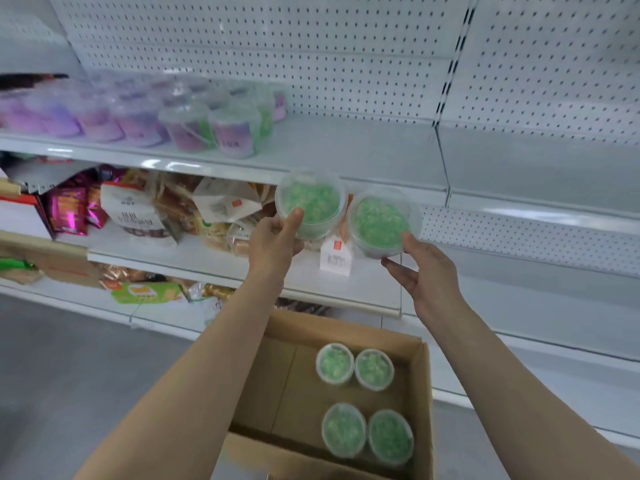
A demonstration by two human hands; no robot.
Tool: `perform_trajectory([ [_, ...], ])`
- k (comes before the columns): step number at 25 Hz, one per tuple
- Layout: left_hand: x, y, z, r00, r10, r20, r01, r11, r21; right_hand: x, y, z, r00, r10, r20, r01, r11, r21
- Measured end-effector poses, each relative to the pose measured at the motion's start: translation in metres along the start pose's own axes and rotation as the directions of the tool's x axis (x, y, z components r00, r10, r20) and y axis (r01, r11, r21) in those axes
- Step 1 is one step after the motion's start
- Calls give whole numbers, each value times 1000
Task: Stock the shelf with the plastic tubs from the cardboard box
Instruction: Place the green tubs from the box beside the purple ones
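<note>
My left hand (273, 240) grips a clear plastic tub of green pieces (313, 202) by its lower rim, thumb on the lid. My right hand (424, 271) holds a second green tub (379, 221) just to the right of it. Both tubs are raised in front of the upper shelf's (363, 150) front edge, lids tilted toward me. Below my arms stands an open cardboard box (277, 375) with several more green tubs (356, 403) in its right half. On the upper shelf to the left stand several tubs with purple labels (207, 123).
The upper shelf is bare to the right of the purple tubs. The middle shelf (207, 251) holds snack bags (138, 209) and a white price tag (336, 258). A pegboard back wall (311, 46) rises behind. Grey floor lies at the left.
</note>
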State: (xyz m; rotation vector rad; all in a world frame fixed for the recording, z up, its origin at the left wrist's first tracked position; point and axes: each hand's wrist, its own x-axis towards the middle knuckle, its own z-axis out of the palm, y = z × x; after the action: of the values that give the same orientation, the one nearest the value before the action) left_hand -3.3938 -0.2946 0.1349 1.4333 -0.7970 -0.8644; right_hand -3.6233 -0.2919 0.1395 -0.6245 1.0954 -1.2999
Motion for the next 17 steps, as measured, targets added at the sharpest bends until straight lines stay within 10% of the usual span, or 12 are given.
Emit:
perform_trajectory([
  [17,188,82,16,1000,-4,-3,5,893,450,126,-66,121,980,-119,-159,109,992,-70],
])
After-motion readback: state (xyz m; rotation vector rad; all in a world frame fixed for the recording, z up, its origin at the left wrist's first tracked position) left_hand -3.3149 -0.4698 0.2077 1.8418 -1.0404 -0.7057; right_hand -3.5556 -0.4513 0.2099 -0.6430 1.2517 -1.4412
